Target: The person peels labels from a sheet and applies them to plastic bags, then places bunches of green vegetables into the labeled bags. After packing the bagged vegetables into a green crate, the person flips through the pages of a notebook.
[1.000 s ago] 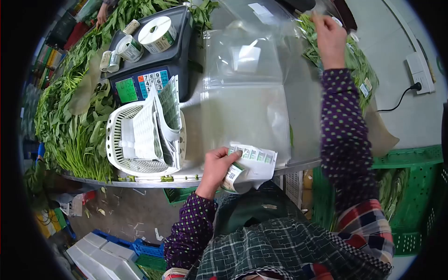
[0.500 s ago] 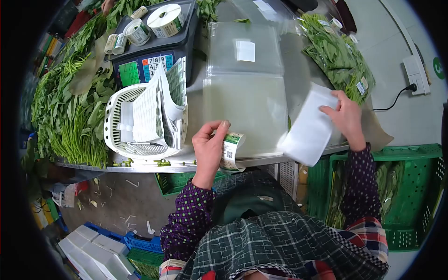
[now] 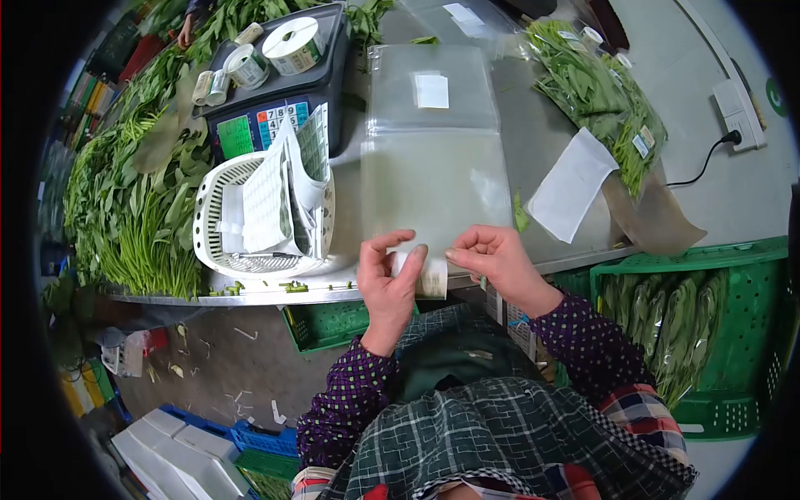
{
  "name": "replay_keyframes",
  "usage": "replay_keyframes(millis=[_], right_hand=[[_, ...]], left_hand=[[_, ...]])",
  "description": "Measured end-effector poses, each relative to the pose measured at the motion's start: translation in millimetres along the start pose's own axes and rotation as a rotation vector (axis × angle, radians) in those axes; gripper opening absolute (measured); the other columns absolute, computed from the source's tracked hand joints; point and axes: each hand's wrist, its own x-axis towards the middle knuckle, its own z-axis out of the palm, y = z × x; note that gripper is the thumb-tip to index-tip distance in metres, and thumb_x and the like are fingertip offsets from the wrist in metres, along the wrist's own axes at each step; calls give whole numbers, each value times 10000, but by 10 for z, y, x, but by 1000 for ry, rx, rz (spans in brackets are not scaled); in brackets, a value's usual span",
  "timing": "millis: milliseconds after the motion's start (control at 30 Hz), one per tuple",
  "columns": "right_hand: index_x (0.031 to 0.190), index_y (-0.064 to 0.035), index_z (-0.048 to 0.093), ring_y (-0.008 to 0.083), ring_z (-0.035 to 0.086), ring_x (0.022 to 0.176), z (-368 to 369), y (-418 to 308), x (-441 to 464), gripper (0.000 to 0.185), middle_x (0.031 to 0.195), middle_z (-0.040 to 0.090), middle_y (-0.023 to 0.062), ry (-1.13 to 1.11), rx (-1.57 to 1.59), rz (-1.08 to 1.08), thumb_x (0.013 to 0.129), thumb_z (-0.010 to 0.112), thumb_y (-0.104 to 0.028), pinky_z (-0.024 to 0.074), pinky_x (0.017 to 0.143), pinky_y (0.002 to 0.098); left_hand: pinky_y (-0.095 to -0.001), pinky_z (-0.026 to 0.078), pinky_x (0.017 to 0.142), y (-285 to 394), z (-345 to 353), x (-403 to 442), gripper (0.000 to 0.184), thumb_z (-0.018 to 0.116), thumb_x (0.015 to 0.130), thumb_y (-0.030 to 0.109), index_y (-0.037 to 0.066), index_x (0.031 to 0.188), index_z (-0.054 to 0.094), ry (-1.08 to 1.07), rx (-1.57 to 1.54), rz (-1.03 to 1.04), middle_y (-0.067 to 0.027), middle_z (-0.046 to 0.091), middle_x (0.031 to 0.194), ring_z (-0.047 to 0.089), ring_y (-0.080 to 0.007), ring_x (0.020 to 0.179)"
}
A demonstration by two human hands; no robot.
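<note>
My left hand [image 3: 388, 279] holds a strip of printed labels [image 3: 432, 279] between thumb and fingers, at the table's front edge. The strip's pale side faces up, and part of it is hidden by the fingers. From the right, my right hand [image 3: 500, 262] pinches at the strip's edge, thumb and forefinger together. Just beyond both hands lies a stack of clear plastic bags [image 3: 433, 183], with a small white paper [image 3: 432, 92] on its upper part. A blank white sheet [image 3: 573, 185] rests on the table to the right of the stack.
At left stand a white basket [image 3: 204, 218] of label sheets and a scale [image 3: 236, 129] carrying label rolls [image 3: 293, 46]. Leafy greens [image 3: 137, 217] are heaped far left. Bagged greens [image 3: 596, 92] lie at right. A green crate [image 3: 746, 333] sits below the table's right side.
My right hand has let go of the white sheet, which now lies on the table, and has come left to the label strip. My left hand has turned the strip slightly.
</note>
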Motion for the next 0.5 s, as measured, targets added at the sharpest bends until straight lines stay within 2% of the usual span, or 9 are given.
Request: replay_keyframes(millis=[33,100,233,300,333,367,400,467,500], right_hand=[[844,-23,648,1,460,510,14,9,-7,148,660,603,-32,-8,-1,2,839,694,-164,322,434,172],[862,-20,653,-2,469,525,42,30,-13,148,656,601,-34,-72,-24,194,843,691,-162,323,441,170],[875,-21,662,-5,462,525,108,76,-66,151,651,598,-35,-136,20,150,841,692,-165,309,437,162],[885,-10,666,-5,460,529,71,152,-23,168,650,596,-30,-85,-14,126,841,690,-171,308,439,163],[885,-10,666,-5,460,529,33,128,-4,168,650,596,-30,-86,-14,123,841,690,-171,308,439,163],[882,0,664,11,486,565,-20,78,27,150,694,611,-18,-63,-13,113,844,679,-145,349,478,177],[879,10,662,28,512,601,-65,41,53,133,737,626,-5,-39,-10,103,848,669,-119,390,517,191],[881,11,661,25,497,590,-97,12,76,128,733,622,-9,-24,-44,101,851,664,-114,388,518,190],[879,12,662,24,496,594,-96,-12,81,134,736,624,-10,-27,-34,92,856,660,-120,386,520,187]], left_hand=[[-172,450,627,-69,26,-16,253,683,807,-29,19,992,517,9,-56,79,-83,607,1073,542,-45,768],[-165,439,611,0,64,-46,245,685,805,-32,22,980,523,14,-62,69,-77,610,1062,526,-31,748],[-159,411,573,69,66,10,240,699,806,5,29,983,539,42,-30,27,-72,614,1062,500,-16,693],[-164,412,577,57,31,-9,251,702,807,22,27,1000,542,41,-8,-6,-78,613,1070,500,-18,682],[-185,430,643,0,3,-40,223,683,814,9,22,988,545,44,-26,32,-92,607,1087,524,-42,746],[-206,448,709,-29,-22,-48,196,663,820,-5,17,977,548,44,-43,72,-107,601,1104,547,-66,809],[-206,448,709,-34,-58,-46,196,663,820,-5,17,977,548,41,-41,74,-107,601,1104,547,-66,809],[-286,449,813,-27,-116,-61,165,722,770,64,22,895,623,-159,317,190,-122,591,1128,581,-164,906],[-326,419,905,68,-90,-73,128,722,765,73,24,838,629,-211,297,77,-137,580,1158,555,-228,1052]])
